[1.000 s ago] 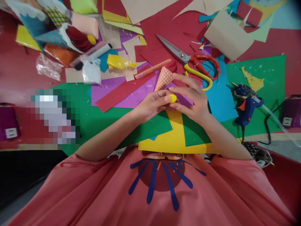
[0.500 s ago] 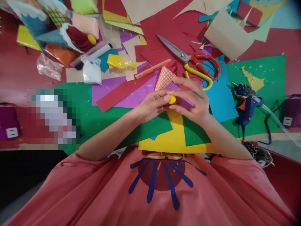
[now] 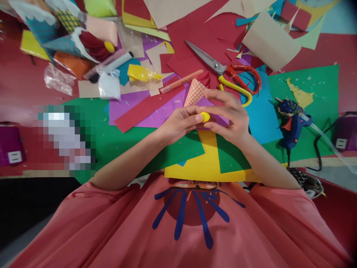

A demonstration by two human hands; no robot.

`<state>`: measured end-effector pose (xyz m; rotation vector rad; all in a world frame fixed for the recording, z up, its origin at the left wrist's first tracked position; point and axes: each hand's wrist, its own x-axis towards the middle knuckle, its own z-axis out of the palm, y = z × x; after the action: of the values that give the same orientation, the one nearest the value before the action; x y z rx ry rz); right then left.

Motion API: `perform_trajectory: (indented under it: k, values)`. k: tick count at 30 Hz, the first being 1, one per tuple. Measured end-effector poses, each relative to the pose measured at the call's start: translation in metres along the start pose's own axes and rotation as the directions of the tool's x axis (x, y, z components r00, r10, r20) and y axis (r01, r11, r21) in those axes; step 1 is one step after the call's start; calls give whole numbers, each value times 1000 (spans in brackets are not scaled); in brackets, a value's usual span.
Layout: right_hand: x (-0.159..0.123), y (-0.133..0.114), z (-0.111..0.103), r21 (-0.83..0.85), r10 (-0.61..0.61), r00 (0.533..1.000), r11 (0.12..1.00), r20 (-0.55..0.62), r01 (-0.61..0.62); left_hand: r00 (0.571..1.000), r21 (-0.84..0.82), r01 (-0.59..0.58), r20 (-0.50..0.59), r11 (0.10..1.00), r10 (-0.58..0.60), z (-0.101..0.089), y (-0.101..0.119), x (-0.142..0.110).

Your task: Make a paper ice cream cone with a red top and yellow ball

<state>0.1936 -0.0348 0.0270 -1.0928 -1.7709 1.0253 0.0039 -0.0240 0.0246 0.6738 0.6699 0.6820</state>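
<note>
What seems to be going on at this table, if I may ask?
A person's left hand pinches a small, rounded yellow piece, and the right hand curves close beside it, fingers apart. A pink-and-white checked cone shows just beyond the hands. Metal scissors with red and yellow handles lie farther off, and a blue glue gun is on the right.

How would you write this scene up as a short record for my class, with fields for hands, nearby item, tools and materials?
left hand: pinches a small yellow piece, thumb at its edge
right hand: fingers spread beside that piece; contact unclear
nearby item: checked cone, narrow end hidden behind the left hand; whether held, cannot tell
tools: scissors; glue gun
materials: green sheet; yellow sheet; purple sheet
</note>
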Motion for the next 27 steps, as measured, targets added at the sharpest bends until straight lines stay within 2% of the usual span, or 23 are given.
perform_trajectory:
  k: [6, 13, 15, 17, 18, 19, 20, 22, 23, 24, 25, 27]
  values:
    - [1, -4, 0, 29, -3, 999, 1000, 33, 2, 1000, 52, -15, 11, 999, 15, -1, -3, 0]
    - [1, -2, 3, -37, -228, 974, 973, 0, 228, 997, 130, -74, 28, 989, 71, -1, -3, 0]
    - [0, -2, 3, -43, -217, 976, 975, -11, 216, 994, 164, -107, 52, 981, 99, -2, -5, 1]
    - [0, -1, 1, -42, -158, 987, 987, -10, 158, 976, 211, -216, 41, 953, 212, -6, -8, 2]
    - [0, 0, 1, -36, -122, 992, 992, -9, 122, 949, 247, -311, 25, 918, 314, -8, -9, 2]
    - [0, 0, 0, -25, -88, 996, 996, -8, 88, 897, 297, -426, 16, 854, 442, -11, -10, 2]
    - [1, 0, 0, -8, -56, 998, 998, -7, 56, 820, 365, -540, 24, 758, 572, -13, -10, 2]
    - [1, 0, 0, 56, -7, 1000, 998, 0, 7, 661, 528, -683, 151, 505, 735, -17, -9, 1]
    - [2, 1, 0, 104, 14, 1000, 994, 15, -15, 627, 604, -694, 239, 392, 741, -18, -8, -1]
    - [2, 1, 0, 164, 33, 998, 986, 44, -40, 630, 657, -685, 316, 315, 710, -18, -6, -2]
    - [3, 1, 1, 231, 50, 995, 971, 82, -68, 660, 696, -656, 341, 293, 669, -16, -5, -4]
    - [4, 1, 2, 352, 87, 983, 926, 159, -139, 720, 730, -600, 314, 327, 619, -13, -2, -7]
